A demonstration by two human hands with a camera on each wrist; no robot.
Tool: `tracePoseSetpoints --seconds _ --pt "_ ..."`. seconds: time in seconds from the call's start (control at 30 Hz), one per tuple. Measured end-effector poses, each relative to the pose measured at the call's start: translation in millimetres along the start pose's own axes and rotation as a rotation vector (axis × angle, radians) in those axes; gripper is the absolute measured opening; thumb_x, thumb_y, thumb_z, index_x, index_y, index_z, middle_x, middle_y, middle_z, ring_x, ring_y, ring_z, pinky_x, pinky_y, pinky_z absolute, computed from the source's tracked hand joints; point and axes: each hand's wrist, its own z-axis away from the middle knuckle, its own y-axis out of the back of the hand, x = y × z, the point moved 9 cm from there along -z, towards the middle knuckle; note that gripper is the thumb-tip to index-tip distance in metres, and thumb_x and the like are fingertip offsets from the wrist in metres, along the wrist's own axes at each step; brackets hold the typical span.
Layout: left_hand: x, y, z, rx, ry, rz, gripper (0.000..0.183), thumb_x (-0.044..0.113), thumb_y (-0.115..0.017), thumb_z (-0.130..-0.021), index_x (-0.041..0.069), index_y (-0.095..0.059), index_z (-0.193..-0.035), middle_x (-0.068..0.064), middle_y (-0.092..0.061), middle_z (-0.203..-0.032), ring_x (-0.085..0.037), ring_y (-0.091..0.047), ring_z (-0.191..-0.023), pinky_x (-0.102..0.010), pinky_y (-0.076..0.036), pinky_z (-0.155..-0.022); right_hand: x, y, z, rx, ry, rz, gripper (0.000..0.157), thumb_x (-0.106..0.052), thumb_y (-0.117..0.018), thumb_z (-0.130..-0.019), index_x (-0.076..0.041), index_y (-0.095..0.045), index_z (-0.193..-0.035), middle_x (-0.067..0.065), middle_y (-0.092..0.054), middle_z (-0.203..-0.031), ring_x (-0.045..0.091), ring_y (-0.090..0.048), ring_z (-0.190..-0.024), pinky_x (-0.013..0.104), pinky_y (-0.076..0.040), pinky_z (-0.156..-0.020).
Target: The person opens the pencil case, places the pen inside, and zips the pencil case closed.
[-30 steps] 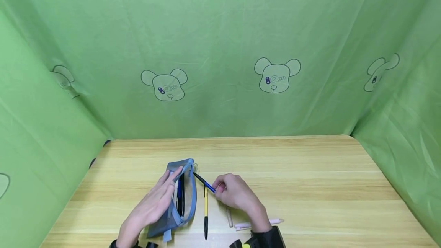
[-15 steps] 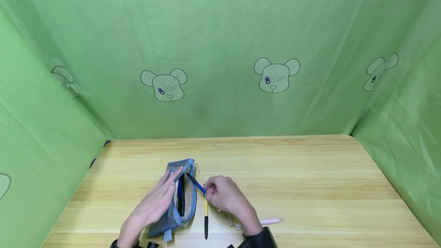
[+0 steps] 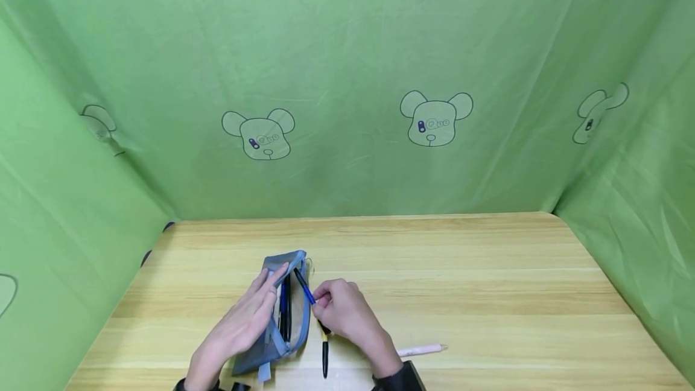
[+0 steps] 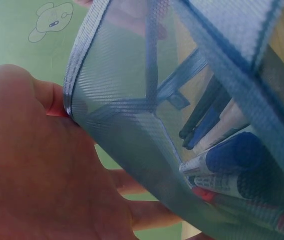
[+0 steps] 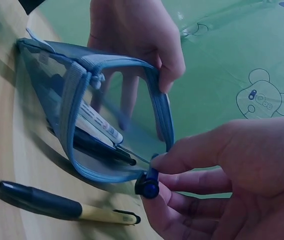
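A blue mesh pencil case (image 3: 255, 359) lies with its zipped mouth spread wide, facing right. My left hand (image 3: 247, 321) holds its left side at the rim, one finger along the zip edge and other fingers showing through the mesh (image 5: 116, 95). Inside are several pens and markers, including a blue-capped marker (image 4: 234, 152). Between thumb and fingertips, my right hand (image 3: 344, 309) pinches a blue pen (image 3: 305, 287) with a black end. That black end reaches into the mouth of the case; the pinched end (image 5: 151, 187) is still outside.
A yellow and black pen (image 3: 325, 358) lies on the wooden table (image 3: 461, 270), just right of the case and partly under my right hand. Further right is a pale pink pen (image 3: 423, 350). Green cloth (image 3: 347, 180) walls off the back and sides.
My right hand has moved left with the blue pen, whose black end has gone from the rim to inside the mouth. My left hand and the case have stayed put.
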Motion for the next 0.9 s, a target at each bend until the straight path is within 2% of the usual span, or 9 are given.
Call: tracePoseSetpoints --seconds 0.27,0.53,0.7,0.9 --pt "0.4 0.7 0.7 0.01 -0.002 -0.01 0.05 0.026 -0.016 -0.11 0.016 -0.027 -0.158 -0.024 -0.023 -0.158 -0.044 -0.018 -0.143 -0.07 -0.028 -0.106 1 -7.3 -4 0.035 -0.008 -0.053 0.017 -0.004 -0.069 -0.08 0.0 -0.075 -0.096 -0.006 -0.064 -0.071 0.004 -0.057 -0.062 0.026 -0.054 -0.063" --pt "-0.5 0.7 0.0 0.001 0.019 -0.005 0.05 0.028 -0.017 -0.11 0.018 -0.027 -0.158 -0.028 -0.02 -0.157 -0.045 -0.019 -0.142 -0.071 -0.028 -0.105 0 -19.1 -7 0.04 0.01 -0.136 0.019 -0.002 -0.07 -0.081 0.004 -0.073 -0.099 -0.003 -0.065 -0.073 0.003 -0.059 -0.061 0.023 -0.057 -0.059" --pt "0.0 1.0 -0.2 0.003 0.013 0.001 0.049 0.025 -0.018 -0.11 0.017 -0.028 -0.157 -0.021 -0.023 -0.159 -0.042 -0.017 -0.143 -0.069 -0.028 -0.106 1 -23.5 -9 0.063 0.01 -0.159 0.021 -0.003 -0.071 -0.081 0.005 -0.073 -0.1 -0.001 -0.068 -0.075 0.004 -0.062 -0.063 0.022 -0.058 -0.061" --pt "-0.7 1.4 0.3 0.01 0.021 0.003 0.049 0.023 -0.02 -0.109 0.018 -0.028 -0.157 -0.02 -0.023 -0.159 -0.04 -0.017 -0.144 -0.069 -0.029 -0.106 0 -32.1 -9 0.03 -0.015 -0.221 0.02 -0.004 -0.071 -0.082 0.004 -0.072 -0.1 -0.002 -0.067 -0.074 0.005 -0.06 -0.051 0.02 -0.056 -0.05"
